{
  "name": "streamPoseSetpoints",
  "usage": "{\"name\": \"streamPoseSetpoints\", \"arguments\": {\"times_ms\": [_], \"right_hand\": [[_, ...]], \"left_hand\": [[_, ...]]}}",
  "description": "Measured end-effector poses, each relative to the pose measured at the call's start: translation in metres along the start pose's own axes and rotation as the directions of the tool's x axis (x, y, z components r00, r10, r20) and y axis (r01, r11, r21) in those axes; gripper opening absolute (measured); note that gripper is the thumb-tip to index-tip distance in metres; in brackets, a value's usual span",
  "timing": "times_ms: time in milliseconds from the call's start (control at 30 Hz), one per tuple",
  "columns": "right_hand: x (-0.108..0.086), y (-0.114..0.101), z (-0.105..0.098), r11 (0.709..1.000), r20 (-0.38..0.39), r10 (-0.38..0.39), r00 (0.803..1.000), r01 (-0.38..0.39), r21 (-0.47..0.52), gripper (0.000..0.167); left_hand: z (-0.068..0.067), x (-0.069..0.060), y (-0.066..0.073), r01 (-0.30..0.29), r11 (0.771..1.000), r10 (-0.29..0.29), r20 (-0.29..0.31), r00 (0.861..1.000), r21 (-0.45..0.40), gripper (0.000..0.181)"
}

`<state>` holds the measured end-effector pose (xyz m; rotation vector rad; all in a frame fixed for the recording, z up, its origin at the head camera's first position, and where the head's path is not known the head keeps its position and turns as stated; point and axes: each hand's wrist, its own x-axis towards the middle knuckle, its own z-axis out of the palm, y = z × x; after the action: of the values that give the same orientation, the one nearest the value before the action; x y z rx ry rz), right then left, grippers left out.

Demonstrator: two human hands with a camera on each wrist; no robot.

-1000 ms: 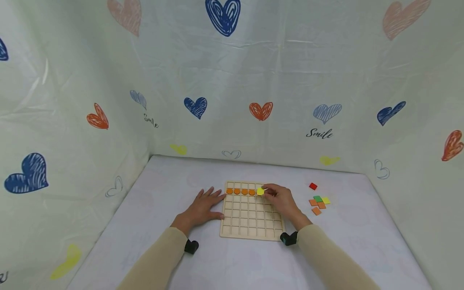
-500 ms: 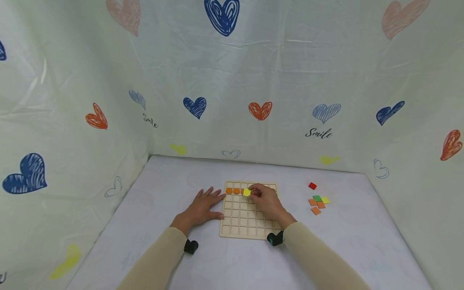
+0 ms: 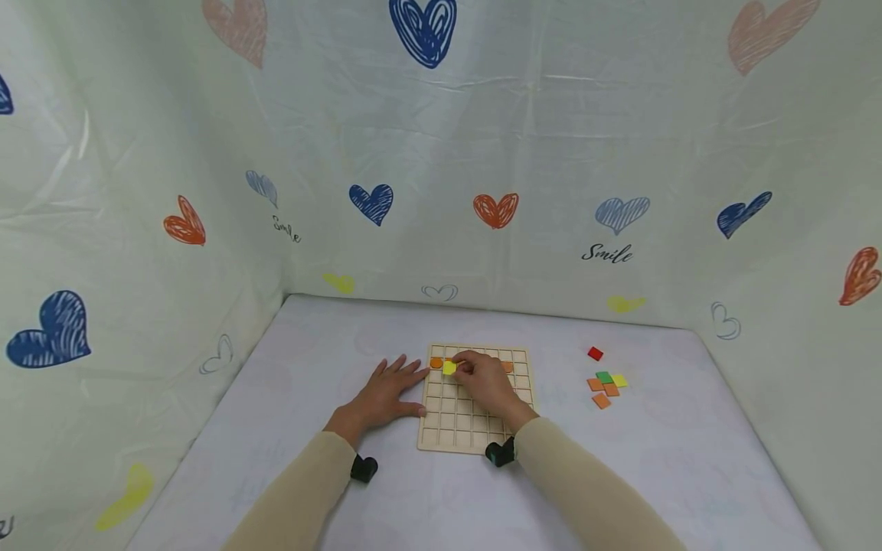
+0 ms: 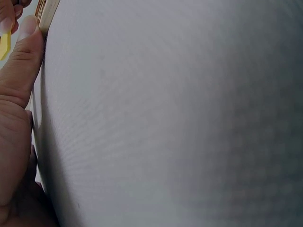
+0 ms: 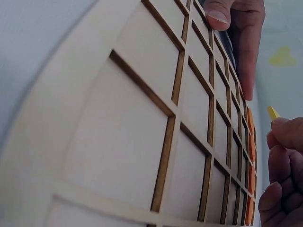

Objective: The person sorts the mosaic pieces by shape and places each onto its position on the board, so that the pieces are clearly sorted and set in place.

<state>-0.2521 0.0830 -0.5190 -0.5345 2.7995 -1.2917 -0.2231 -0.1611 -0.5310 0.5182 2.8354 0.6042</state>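
Note:
A wooden grid board (image 3: 448, 438) lies on the table, with a row of orange pieces (image 5: 251, 146) near its far edge. In the head view one orange disc (image 3: 436, 363) shows at the row's left end, and another orange piece (image 3: 507, 366) shows right of the hand. My right hand (image 3: 488, 383) pinches a small flat yellow tile (image 3: 449, 368) between thumb and fingertips, above the left part of this row. My left hand (image 3: 382, 394) lies spread on the table, its thumb (image 4: 23, 61) touching the board's left edge.
Right of the board lie a red tile (image 3: 596, 353), a green tile (image 3: 604, 377), a yellow tile (image 3: 620, 380) and several orange tiles (image 3: 602, 400). A heart-printed sheet (image 3: 441, 252) encloses the back and sides of the white table (image 3: 331, 329).
My right hand has moved left along the orange row, carrying the yellow tile from its right end to near its left end. My left hand has stayed in place.

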Motion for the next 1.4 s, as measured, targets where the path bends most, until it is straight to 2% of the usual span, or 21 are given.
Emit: {"name": "streamPoseSetpoints", "arguments": {"times_ms": [167,433,800,1400], "right_hand": [[0.003,-0.005,0.008,1.0,0.015,-0.002,1.0,0.002,-0.03,0.022],[0.005,-0.009,0.016,0.996,0.059,0.044,0.997,-0.039,-0.078,0.028],[0.009,-0.012,0.025,0.99,0.068,0.013,0.998,-0.003,-0.143,0.026],[0.013,-0.017,0.026,0.986,0.111,0.036,0.993,-0.017,-0.164,0.026]], "left_hand": [[0.0,0.0,0.0,0.0,1.0,0.0,0.001,1.0,-0.003,0.085],[0.001,0.0,-0.001,-0.012,1.0,0.011,-0.007,1.0,-0.016,0.085],[0.001,0.0,-0.001,-0.012,1.0,0.012,-0.007,1.0,-0.011,0.085],[0.004,0.002,-0.005,-0.024,1.0,0.024,-0.014,1.0,0.003,0.084]]}}
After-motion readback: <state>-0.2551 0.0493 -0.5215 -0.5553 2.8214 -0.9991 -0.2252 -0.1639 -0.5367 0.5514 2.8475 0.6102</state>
